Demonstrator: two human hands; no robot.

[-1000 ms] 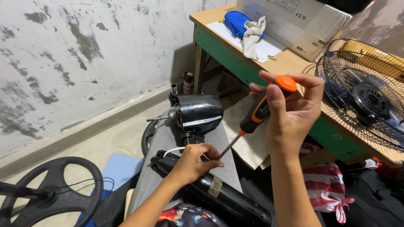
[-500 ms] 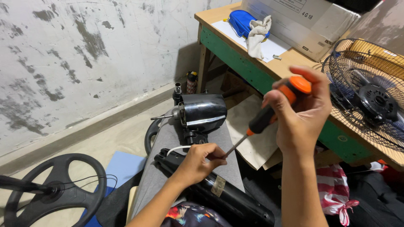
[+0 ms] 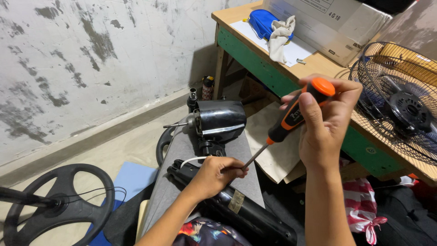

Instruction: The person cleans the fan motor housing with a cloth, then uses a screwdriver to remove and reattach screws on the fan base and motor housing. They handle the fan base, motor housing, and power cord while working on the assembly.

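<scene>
My right hand (image 3: 324, 123) grips an orange-and-black screwdriver (image 3: 291, 119) by its handle, shaft slanting down to the left. My left hand (image 3: 215, 175) is closed at the screwdriver's tip, resting on the black fan pole (image 3: 241, 212) that lies across a grey padded surface (image 3: 182, 150). What the fingers pinch is hidden. Just beyond them stands the black fan motor housing (image 3: 221, 119) with its bare shaft pointing left, and a white cable (image 3: 193, 160) curves beside my left hand.
A black round fan base (image 3: 68, 205) lies on the floor at lower left. A green-edged wooden table (image 3: 273, 68) at the right carries a blue pouch (image 3: 264, 23), a white cloth, a cardboard box and a wire fan cage (image 3: 400, 95). A concrete wall stands behind.
My right hand has tilted the screwdriver handle slightly rightward and upward while its tip stays at my left hand. The view has shifted a little; the fan parts have not moved.
</scene>
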